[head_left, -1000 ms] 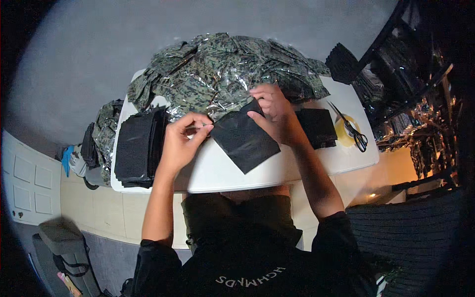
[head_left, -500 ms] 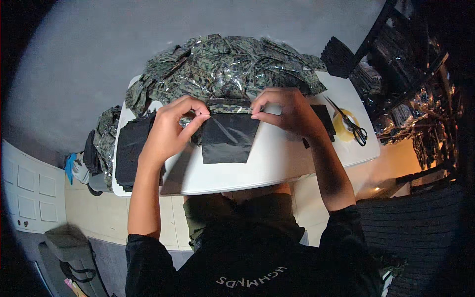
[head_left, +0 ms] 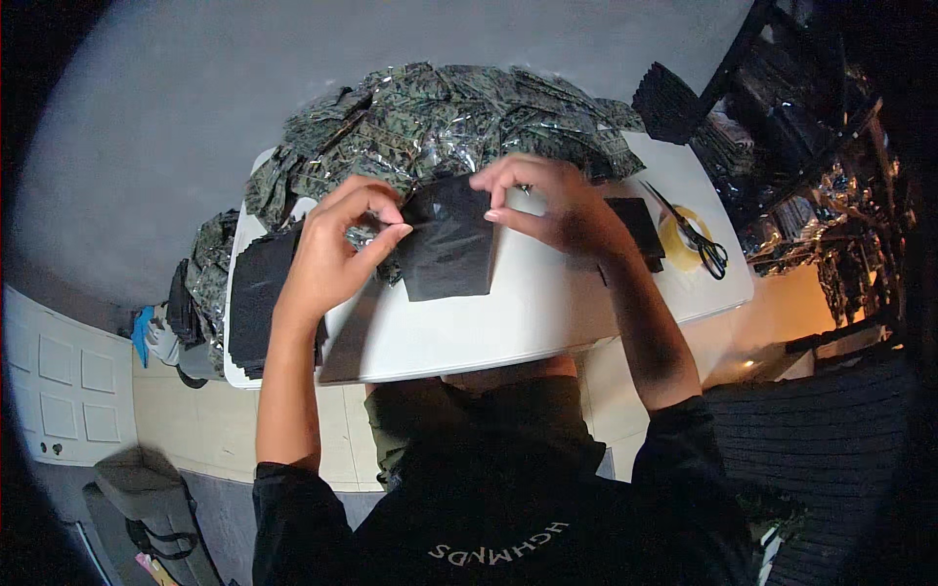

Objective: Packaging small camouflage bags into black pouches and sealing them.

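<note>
The left hand (head_left: 342, 239) and right hand (head_left: 559, 207) hold a black packet (head_left: 449, 252) over the table (head_left: 489, 342), fingers pinched at its upper side edges. It looks light, flexible and slick; those edges seem the surest grip.

Black stack (head_left: 640, 230) partly hidden behind the right forearm (head_left: 647, 313), right hand (head_left: 549, 202) slightly blurred.
</note>
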The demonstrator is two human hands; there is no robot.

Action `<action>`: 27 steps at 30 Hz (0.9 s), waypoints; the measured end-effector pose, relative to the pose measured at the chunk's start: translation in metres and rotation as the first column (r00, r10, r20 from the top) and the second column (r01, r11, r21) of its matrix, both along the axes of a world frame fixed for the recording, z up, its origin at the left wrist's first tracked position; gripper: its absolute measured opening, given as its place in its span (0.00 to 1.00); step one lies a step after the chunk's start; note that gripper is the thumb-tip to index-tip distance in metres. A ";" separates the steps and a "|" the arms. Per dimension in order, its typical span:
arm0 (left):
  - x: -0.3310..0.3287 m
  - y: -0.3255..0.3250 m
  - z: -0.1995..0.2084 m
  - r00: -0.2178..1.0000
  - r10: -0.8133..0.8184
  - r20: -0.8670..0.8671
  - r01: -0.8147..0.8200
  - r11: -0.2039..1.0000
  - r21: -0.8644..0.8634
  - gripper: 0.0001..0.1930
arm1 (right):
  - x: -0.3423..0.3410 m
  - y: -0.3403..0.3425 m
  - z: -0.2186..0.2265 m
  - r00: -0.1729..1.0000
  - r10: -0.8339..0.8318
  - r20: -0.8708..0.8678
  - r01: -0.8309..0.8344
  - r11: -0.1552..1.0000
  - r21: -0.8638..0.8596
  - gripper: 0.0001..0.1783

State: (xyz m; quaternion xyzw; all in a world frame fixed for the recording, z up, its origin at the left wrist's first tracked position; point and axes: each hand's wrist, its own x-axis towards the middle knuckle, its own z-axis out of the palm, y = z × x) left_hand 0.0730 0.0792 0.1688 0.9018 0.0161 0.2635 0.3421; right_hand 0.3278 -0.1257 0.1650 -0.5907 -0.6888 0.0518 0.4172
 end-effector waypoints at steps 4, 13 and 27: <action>0.043 0.040 -0.074 0.981 0.160 0.109 -0.071 0.820 -0.568 0.30 | 0.044 0.048 -0.107 0.792 -0.293 -0.536 0.373 0.927 0.045 0.33; 0.030 0.035 -0.183 0.946 0.293 -0.136 -0.303 0.657 -0.690 0.30 | 0.006 0.064 -0.197 0.560 -0.592 -0.580 0.347 0.803 -0.484 0.51; 0.030 0.006 -0.122 0.944 0.327 -0.045 -0.227 0.542 -0.809 0.07 | -0.019 0.031 -0.135 0.738 -0.252 -0.626 0.199 0.968 -0.156 0.14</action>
